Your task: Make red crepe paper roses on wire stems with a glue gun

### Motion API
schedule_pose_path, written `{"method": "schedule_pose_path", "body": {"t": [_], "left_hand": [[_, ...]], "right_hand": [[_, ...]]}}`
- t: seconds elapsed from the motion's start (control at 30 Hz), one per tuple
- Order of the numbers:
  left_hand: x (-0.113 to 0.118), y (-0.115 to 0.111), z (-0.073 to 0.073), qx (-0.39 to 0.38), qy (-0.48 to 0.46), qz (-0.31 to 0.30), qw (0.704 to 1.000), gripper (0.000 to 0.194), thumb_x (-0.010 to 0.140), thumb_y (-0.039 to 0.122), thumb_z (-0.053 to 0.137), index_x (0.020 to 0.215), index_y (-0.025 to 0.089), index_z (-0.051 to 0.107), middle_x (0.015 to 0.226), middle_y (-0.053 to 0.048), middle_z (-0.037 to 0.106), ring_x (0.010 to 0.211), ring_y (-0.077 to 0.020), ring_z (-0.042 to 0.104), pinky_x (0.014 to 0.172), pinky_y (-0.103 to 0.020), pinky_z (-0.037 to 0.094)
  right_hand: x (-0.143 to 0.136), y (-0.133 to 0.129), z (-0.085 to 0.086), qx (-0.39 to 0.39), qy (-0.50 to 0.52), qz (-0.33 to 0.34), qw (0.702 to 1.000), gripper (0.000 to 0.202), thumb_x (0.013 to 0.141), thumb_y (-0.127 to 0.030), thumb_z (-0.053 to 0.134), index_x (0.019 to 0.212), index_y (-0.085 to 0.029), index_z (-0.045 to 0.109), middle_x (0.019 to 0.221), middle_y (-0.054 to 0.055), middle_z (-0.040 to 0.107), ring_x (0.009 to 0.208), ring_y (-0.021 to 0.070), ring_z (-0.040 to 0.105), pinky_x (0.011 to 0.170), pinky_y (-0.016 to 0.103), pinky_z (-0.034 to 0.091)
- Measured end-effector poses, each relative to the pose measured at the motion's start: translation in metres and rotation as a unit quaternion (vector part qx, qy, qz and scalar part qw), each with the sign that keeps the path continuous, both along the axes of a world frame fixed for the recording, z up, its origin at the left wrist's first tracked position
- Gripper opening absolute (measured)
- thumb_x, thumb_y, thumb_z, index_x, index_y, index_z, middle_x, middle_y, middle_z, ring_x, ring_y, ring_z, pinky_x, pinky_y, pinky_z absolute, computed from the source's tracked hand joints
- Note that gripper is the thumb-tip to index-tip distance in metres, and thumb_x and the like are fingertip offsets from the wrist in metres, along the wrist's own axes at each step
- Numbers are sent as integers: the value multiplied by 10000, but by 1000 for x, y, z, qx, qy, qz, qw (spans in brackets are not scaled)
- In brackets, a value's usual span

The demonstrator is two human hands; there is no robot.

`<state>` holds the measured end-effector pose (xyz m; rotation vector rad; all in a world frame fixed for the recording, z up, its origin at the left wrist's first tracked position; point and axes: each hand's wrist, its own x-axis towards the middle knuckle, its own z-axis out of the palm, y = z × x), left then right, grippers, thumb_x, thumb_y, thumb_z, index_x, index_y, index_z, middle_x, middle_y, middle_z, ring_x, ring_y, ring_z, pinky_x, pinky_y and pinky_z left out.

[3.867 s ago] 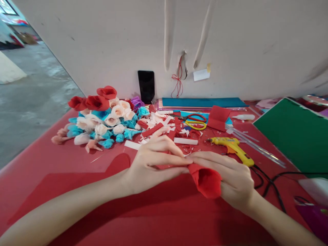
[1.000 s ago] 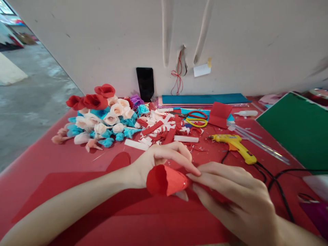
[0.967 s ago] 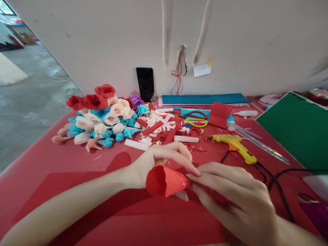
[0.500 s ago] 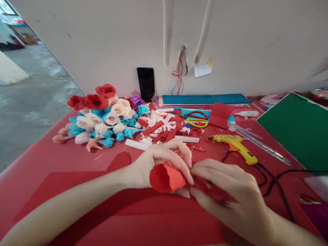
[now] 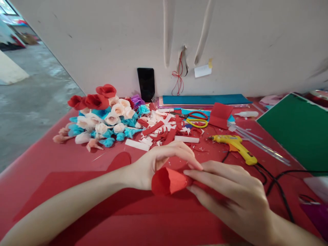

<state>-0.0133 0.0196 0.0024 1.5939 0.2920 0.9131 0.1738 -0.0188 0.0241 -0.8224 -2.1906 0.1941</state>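
A red paper flower point(image 5: 170, 182), curled into a cup with its mouth facing left, is between my two hands above the table. My left hand point(image 5: 159, 160) curves round it from behind, index finger stretched over to the right hand's fingertips; its thumb is mostly hidden by the paper. My right hand point(image 5: 230, 188) pinches the narrow base of the flower between thumb and fingers. Beneath the hands lies a large red paper sheet point(image 5: 77, 184), with a rounded red paper piece point(image 5: 120, 162) by my left forearm.
Finished paper flowers point(image 5: 112, 119) are heaped at the left. Paper scraps point(image 5: 164, 130), scissors point(image 5: 197, 121) and a yellow glue gun point(image 5: 235, 145) with its black cord point(image 5: 282, 191) lie beyond my hands. A phone point(image 5: 146, 83) leans on the wall; a green board point(image 5: 299, 130) is at right.
My left fingers have straightened and slid right, off the flower's base towards my right fingertips. The flower has shifted slightly right and down; the right hand now pinches its base.
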Motion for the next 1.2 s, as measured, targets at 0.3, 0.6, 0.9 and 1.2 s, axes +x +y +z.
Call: {"method": "schedule_pose_path", "body": {"t": [0.3,0.6,0.9,1.2], "left_hand": [[-4,5,2,-43,22,12,999,172,807,167,513,845,182,680,819,-54,553,873,-176,508,873,-343,375],[-7,10,-2,-63,18,19,998,240,780,361,544,787,187,709,768,-58,566,808,-191,505,857,-358,375],[-1,8,-1,-125,-22,68,990,176,750,194,507,741,148,677,754,-56,575,795,-178,527,811,-326,399],[3,9,-8,-84,8,162,983,100,660,165,679,745,172,628,768,-6,585,780,-132,534,772,-263,412]], "right_hand": [[-1,2,1,-74,-7,39,996,113,766,-136,572,867,-169,612,782,-1,641,670,73,594,569,145,446],[-2,6,-4,-125,37,33,991,61,769,-105,562,798,-158,569,718,3,617,612,72,569,557,148,450],[0,10,-2,-50,15,24,998,85,761,-114,579,822,-170,598,749,-12,630,645,64,586,577,141,472],[3,9,5,-115,32,73,990,136,759,-103,559,863,-185,587,745,-10,627,642,71,585,563,140,468]]}}
